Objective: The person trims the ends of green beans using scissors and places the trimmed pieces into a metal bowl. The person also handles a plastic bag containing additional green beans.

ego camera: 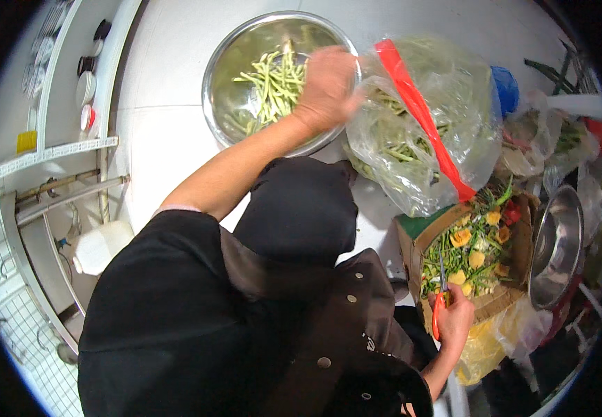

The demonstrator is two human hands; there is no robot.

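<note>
My left hand [329,86], blurred by motion, is over the right side of a steel bowl [222,117], at the edge of a clear plastic bag; whether it holds anything cannot be told. Green beans [275,86] lie in the bowl. More beans show inside the clear bag [462,99], which has a red strip [415,99] across it. Down at the right, my right hand [454,315] is closed on scissors [438,307] with orange handles, their blades pointing up over a cardboard box [499,307]. Green trimmings and orange-yellow vegetable pieces [460,238] fill the box.
A second steel bowl [556,247] stands tilted beside the box. Yellow plastic [480,349] hangs below the box, and more bagged vegetables [569,135] are at the far right. White shelves [77,156] with dishes and a white jug [104,247] are on the left.
</note>
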